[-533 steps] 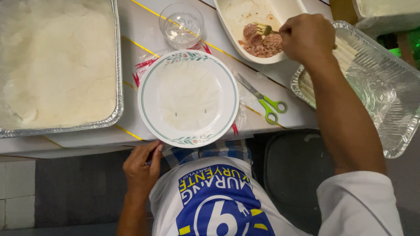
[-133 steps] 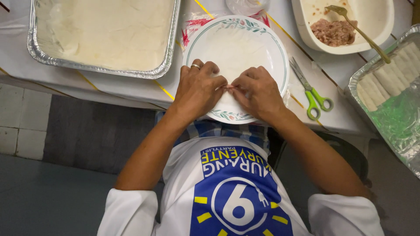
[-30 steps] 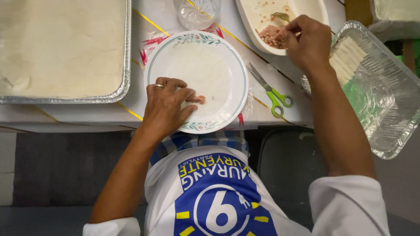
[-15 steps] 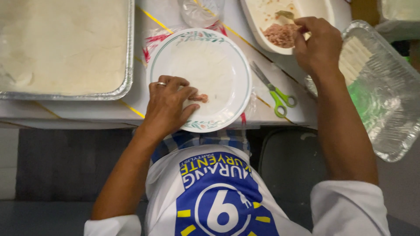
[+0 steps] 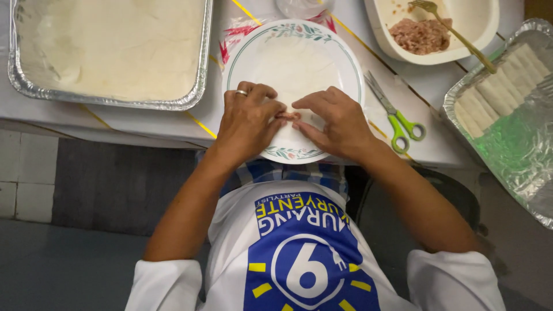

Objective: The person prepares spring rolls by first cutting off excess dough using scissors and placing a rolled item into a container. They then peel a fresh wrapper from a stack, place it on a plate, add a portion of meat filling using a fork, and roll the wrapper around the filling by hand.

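Both hands meet over the floral-rimmed plate (image 5: 247, 55): the left hand (image 5: 249, 121) and right hand (image 5: 337, 124) pinch a bit of pink meat filling (image 5: 288, 116) on the thin white wrapper (image 5: 294, 69), green-handled scissors (image 5: 397, 118) just beside.

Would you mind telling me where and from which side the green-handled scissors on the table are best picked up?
Grip the scissors by the green handle loops, coming from the person's side of the table, probably with the right hand. They lie flat, loops toward the near edge and closed blades pointing away toward the plate, so the loops are nearest and the safe end.
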